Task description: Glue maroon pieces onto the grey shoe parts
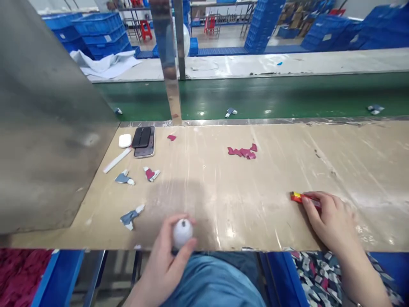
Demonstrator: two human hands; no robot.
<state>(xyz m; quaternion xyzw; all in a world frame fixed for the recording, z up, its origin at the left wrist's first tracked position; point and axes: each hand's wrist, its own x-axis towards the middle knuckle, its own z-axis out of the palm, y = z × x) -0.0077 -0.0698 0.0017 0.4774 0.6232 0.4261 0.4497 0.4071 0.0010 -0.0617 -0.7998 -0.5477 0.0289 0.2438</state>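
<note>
Over at the worktop (pixel 271 179), in the head view, the person's left hand (pixel 168 249) curls its thumb and fingers round a white ball (pixel 182 233) at the front edge, left of the middle. The ball looks smooth and matt, with a small dark spot on top; being round, it shows no long axis, but the spot faces up. Whether it touches the surface I can't tell.

Nearer the right end, the right hand (pixel 334 219) has its thumb and fingers closed over a slim red-and-yellow bar (pixel 297 196). That lies nearly along the front edge, its yellow end pointing left and slightly toward the back edge. Any print on it is too small to read, as is the pale label (pixel 108 38) on a blue crate (pixel 99 27) behind.
</note>
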